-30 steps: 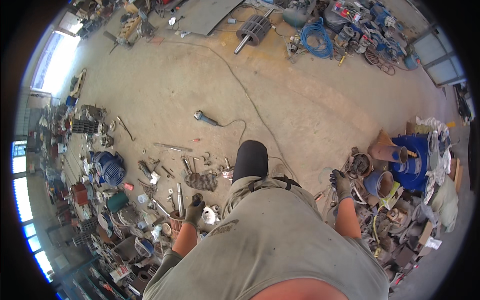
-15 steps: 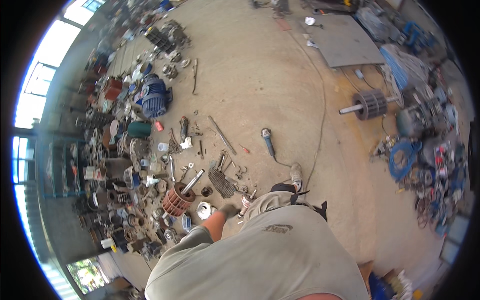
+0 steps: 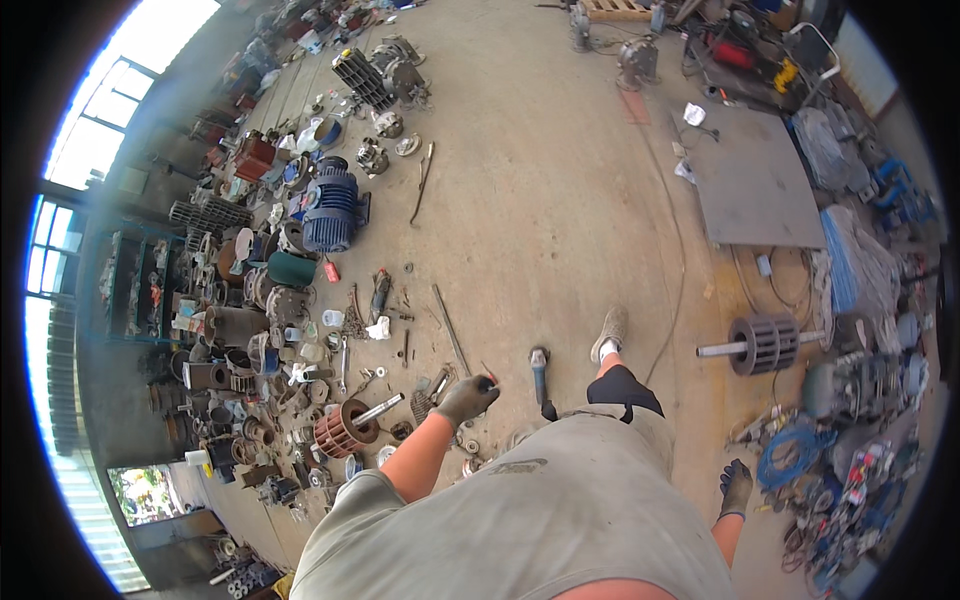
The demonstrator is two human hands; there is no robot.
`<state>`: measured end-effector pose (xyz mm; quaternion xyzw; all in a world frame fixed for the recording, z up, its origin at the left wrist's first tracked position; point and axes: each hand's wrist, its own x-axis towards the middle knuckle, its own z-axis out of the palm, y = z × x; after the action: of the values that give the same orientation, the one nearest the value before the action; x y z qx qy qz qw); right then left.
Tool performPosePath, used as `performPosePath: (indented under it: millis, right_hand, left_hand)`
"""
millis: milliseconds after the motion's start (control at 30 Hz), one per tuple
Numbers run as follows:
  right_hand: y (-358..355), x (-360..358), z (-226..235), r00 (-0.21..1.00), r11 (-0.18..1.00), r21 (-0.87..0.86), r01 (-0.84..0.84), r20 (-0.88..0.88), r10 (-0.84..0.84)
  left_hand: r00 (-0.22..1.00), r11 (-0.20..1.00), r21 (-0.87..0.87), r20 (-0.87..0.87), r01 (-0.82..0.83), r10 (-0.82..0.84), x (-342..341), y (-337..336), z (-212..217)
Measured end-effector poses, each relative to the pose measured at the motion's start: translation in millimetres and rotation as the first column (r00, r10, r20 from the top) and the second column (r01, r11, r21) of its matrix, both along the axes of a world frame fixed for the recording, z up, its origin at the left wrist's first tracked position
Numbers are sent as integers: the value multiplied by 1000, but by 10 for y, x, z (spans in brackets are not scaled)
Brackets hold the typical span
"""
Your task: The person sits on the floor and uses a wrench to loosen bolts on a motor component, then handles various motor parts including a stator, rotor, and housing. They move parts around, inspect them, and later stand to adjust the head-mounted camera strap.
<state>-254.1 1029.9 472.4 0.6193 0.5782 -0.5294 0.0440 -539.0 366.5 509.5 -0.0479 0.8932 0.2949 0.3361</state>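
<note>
My left hand [image 3: 467, 398], in a grey-brown glove with dark fingertips, is held out in front of my body with its fingers curled in. Whatever it may hold is too small to make out. Just past its fingers shows a small red thing [image 3: 489, 371]. To its right an angle grinder [image 3: 540, 372] with a blue-grey body lies on the floor. My right hand [image 3: 736, 487], gloved too, hangs low at my right side, fingers loosely bent and slightly apart, with nothing visible in it. A coiled blue hose [image 3: 790, 455] lies near it.
On the left are a slotted rusty rotor [image 3: 340, 430] with a shaft, a blue electric motor [image 3: 331, 208] and many loose parts. A long metal bar [image 3: 450, 330] lies ahead. At right stand another rotor [image 3: 765, 345], a flat grey plate [image 3: 757, 180] and a floor cable [image 3: 683, 240].
My left hand has come up from low beside the floor parts and moved right. My right hand has come into view. My shoe and leg have shifted, and the view has tilted up.
</note>
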Motion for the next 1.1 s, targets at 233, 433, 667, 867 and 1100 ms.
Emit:
performPosePath:
  millis: [233, 433, 667, 867, 1100]
  right_hand:
    - [612, -3536, -216, 902, 899, -67, -432, -21, 432]
    - [458, -7538, 193, 356, 342, 296, -892, -8, 935]
    - [151, -10150, 341, 301, 253, 495, -831, 18, 953]
    - [-189, -10102, -88, 572, 582, -57, -811, 129, 810]
    - [-1043, -11689, 316, 833, 853, 68, -518, -190, 520]
  left_hand:
    - [912, 908, -322, 220, -266, 346, 315, -1097, -594]
    - [353, 359, -245, 69, -901, 933, 0, -465, -701]
    - [465, 618, -277, 456, -736, 759, -1908, 417, -1354]
    - [651, 642, 125, 51, -757, 757, -5059, -232, -1097]
    - [657, 584, 310, 249, -750, 712, -8847, -992, 793]
